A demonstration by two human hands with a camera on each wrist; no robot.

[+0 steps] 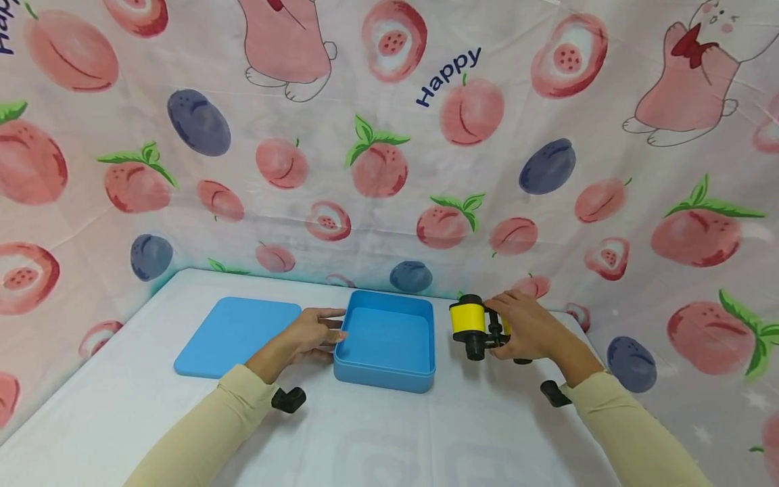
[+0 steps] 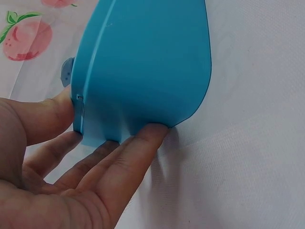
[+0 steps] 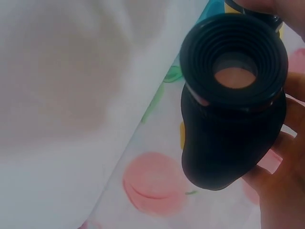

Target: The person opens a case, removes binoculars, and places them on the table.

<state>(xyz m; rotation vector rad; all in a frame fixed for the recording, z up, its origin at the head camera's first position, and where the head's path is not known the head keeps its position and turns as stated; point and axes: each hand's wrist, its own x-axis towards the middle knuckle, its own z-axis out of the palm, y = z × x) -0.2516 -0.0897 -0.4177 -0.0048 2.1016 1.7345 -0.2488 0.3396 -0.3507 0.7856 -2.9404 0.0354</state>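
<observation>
An open blue box (image 1: 385,379) with a shallow rectangular shape sits on the white table. At its left wall is my left hand (image 1: 312,336), thumb at the rim and fingertips against the outer side. The left wrist view shows the box's side (image 2: 147,62) close up with the thumb (image 2: 52,114) on its edge. To the right of the box, my right hand (image 1: 528,326) grips yellow and black binoculars (image 1: 468,319) and holds them above the table. One black eyepiece (image 3: 233,62) faces the right wrist camera; the palm hides part of the far barrel.
A flat blue lid (image 1: 234,338) lies on the table to the left of the box, partly behind the left hand. A fruit-patterned cloth (image 1: 341,135) hangs behind the white table (image 1: 389,439) and at its sides.
</observation>
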